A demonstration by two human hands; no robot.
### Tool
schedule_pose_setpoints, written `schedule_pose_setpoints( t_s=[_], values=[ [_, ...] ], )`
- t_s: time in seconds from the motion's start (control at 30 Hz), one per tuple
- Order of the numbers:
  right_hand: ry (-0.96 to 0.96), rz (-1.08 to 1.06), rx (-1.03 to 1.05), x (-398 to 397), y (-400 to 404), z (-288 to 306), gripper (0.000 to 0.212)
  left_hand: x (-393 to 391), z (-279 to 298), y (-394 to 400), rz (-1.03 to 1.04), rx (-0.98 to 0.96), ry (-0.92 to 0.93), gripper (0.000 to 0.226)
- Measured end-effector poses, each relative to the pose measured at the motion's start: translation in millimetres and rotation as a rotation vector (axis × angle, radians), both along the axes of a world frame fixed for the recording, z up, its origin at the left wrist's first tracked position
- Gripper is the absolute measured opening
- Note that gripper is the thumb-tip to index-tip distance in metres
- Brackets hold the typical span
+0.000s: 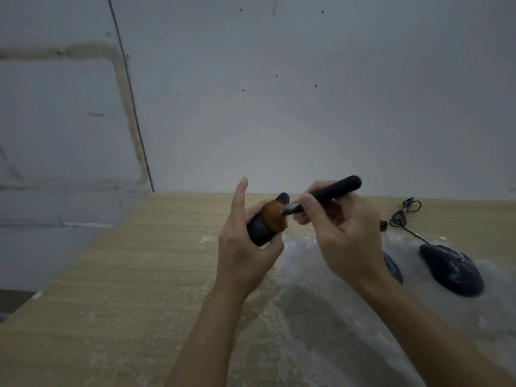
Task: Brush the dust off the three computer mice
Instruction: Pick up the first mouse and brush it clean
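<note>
Mouse (259,227) in left hand (245,247); brush (321,196) in right (340,230).

Single head-worn wide-angle view, looking forward and down from close above the near edge of the worktop (125,275), facing the wall (307,107) behind it.

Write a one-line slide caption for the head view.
Left hand holds a mouse while the right hand brushes it; two mice wait on the dusty table.

right hand (343,236) hides most of middle mouse (393,268).
</note>
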State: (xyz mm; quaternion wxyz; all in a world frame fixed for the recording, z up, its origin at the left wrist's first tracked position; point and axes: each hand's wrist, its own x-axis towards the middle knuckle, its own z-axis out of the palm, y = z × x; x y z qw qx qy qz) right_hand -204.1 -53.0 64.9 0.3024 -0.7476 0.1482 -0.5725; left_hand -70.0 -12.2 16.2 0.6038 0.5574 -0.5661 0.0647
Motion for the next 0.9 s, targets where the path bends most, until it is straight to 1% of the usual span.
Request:
schedule_pose_setpoints(
  t_s=[0.1, 0.13, 0.23, 0.27, 0.33, 0.37, 0.4, 0.43, 0.47, 0.5, 0.53, 0.57, 0.6, 0.63, 0.67, 0.73, 0.77, 0.8, 0.87, 0.9],
  values=[
    [0.168, 0.107, -0.077, 2.5, 9.7, -5.1, 0.013, 0.6, 0.5, 1.8, 0.001, -0.006, -0.008, 0.093],
    [0.165, 0.093, -0.071, 2.8, 8.9, -6.0, 0.013, 0.9, 0.2, 1.8, 0.005, -0.008, -0.010, 0.093],
    [-0.009, -0.055, 0.028, 1.1, 0.1, -4.1, 0.016, -0.4, -0.7, 0.8, 0.030, -0.015, -0.028, 0.093],
    [0.003, -0.030, 0.026, 0.6, 0.9, -4.3, 0.017, -0.9, -0.5, 1.1, 0.024, -0.019, -0.027, 0.092],
    [0.154, 0.108, -0.027, 1.1, 8.5, -8.1, 0.016, 0.6, -0.9, 2.2, 0.014, -0.021, -0.021, 0.090],
    [0.192, 0.133, -0.059, 0.8, 11.1, -9.2, 0.014, 1.5, -1.4, 2.7, 0.020, -0.024, -0.022, 0.089],
    [0.161, 0.100, -0.059, 0.3, 7.5, -10.0, 0.010, 2.1, -1.9, 2.6, 0.028, -0.024, -0.021, 0.089],
    [0.078, 0.060, -0.013, -0.7, 2.0, -9.0, 0.003, 1.9, -1.8, 2.2, 0.034, -0.023, -0.018, 0.089],
    [-0.015, -0.010, 0.025, -2.7, -3.2, -8.4, 0.005, 1.1, -1.6, 1.7, 0.035, -0.025, -0.018, 0.088],
    [-0.064, -0.036, 0.046, -4.4, -5.9, -7.6, 0.007, 0.4, -1.4, 1.4, 0.033, -0.029, -0.025, 0.088],
    [-0.053, 0.001, 0.037, -5.5, -5.5, -8.2, 0.006, 0.5, -1.4, 1.1, 0.032, -0.030, -0.035, 0.087],
    [0.011, 0.081, 0.020, -5.9, -2.4, -9.7, 0.003, 1.4, -1.9, 0.9, 0.031, -0.028, -0.045, 0.088],
    [0.086, 0.164, 0.001, -6.3, 1.8, -11.6, 0.007, 2.8, -2.6, 0.9, 0.031, -0.026, -0.055, 0.089],
    [0.125, 0.195, -0.005, -6.8, 3.5, -11.9, 0.012, 4.0, -3.5, 0.7, 0.031, -0.024, -0.062, 0.089],
    [0.111, 0.166, 0.017, -7.0, -0.8, -11.0, 0.012, 4.1, -4.4, 0.5, 0.028, -0.020, -0.064, 0.088],
    [-0.023, 0.041, 0.077, -8.0, -11.0, -5.8, 0.003, 1.3, -3.7, 0.4, 0.017, -0.015, -0.065, 0.085],
    [-0.058, 0.001, 0.084, -9.1, -12.7, -2.9, 0.003, -0.8, -3.0, 0.7, 0.013, -0.015, -0.066, 0.084],
    [-0.051, 0.015, 0.073, -8.9, -11.3, -1.6, 0.004, -1.3, -2.0, 0.3, 0.014, -0.016, -0.071, 0.084],
    [0.121, 0.153, 0.016, -7.9, -1.2, -3.2, 0.004, 0.2, -2.3, 1.0, 0.026, -0.019, -0.093, 0.085],
    [0.184, 0.173, -0.013, -7.8, 2.0, -3.2, 0.008, 0.9, -2.8, 0.8, 0.028, -0.020, -0.103, 0.085]
  ],
)
